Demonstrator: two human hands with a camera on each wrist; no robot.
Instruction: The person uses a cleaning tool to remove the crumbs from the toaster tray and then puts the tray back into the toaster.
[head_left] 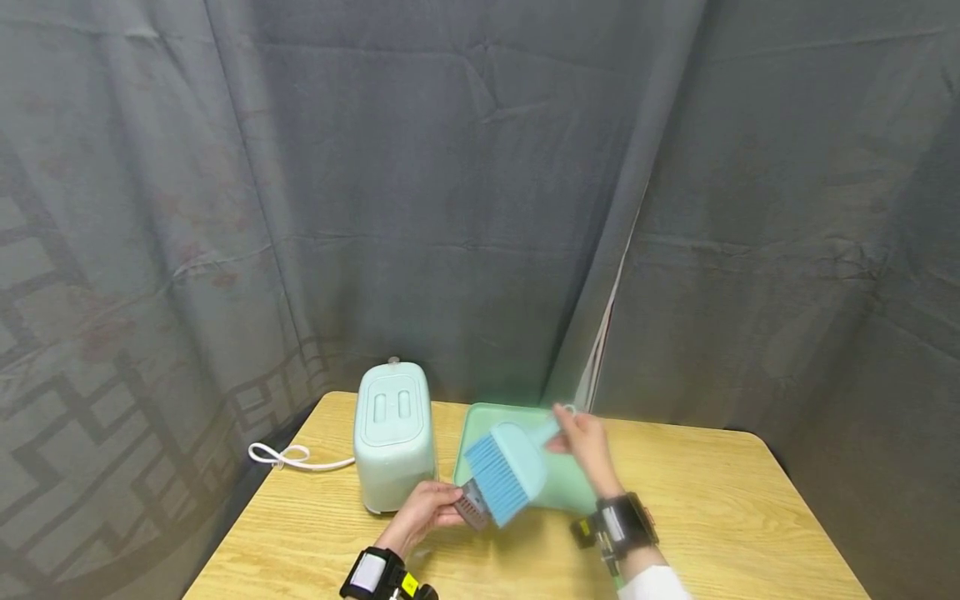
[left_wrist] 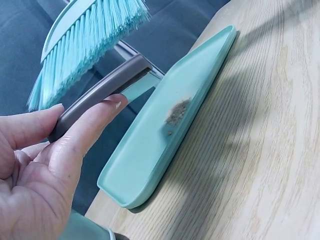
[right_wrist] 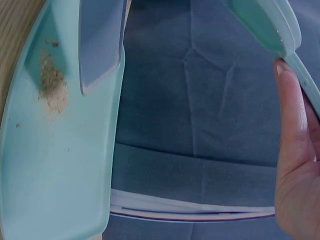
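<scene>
My left hand pinches a small flat grey slotted piece between thumb and fingers, its far end over the tray in the left wrist view. My right hand grips the handle of a mint hand brush, whose blue bristles point down and left, overlapping the grey piece in the head view. Behind and below both lies a mint green tray. A small heap of brown crumbs sits on it, with a few loose specks around in the right wrist view.
A mint toaster with its lid on stands just left of the tray, close to my left hand. Its white cord lies looped toward the table's left edge. Grey curtains hang behind the wooden table.
</scene>
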